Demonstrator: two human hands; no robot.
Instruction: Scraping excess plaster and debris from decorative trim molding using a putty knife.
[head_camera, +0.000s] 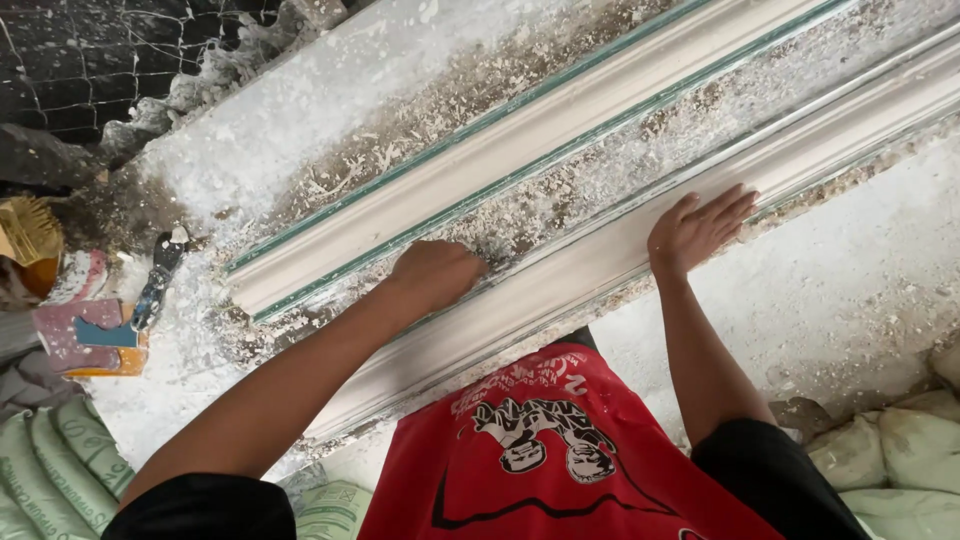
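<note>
Left hand (437, 272) clenched on near long white plaster cornice moulding (560, 275); right hand (697, 230) released, flat on moulding; dusty bench (300, 120).

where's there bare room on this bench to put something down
Freest: the pale dusty strip between the far moulding and the crumbled bench edge. Crowded: the shavings-filled channel between mouldings at the left hand, and the near moulding under the right hand.

Red printed shirt (560, 450), black sleeves (770, 470), bare forearms

Bright even daylight, soft shadows, sharp
</note>
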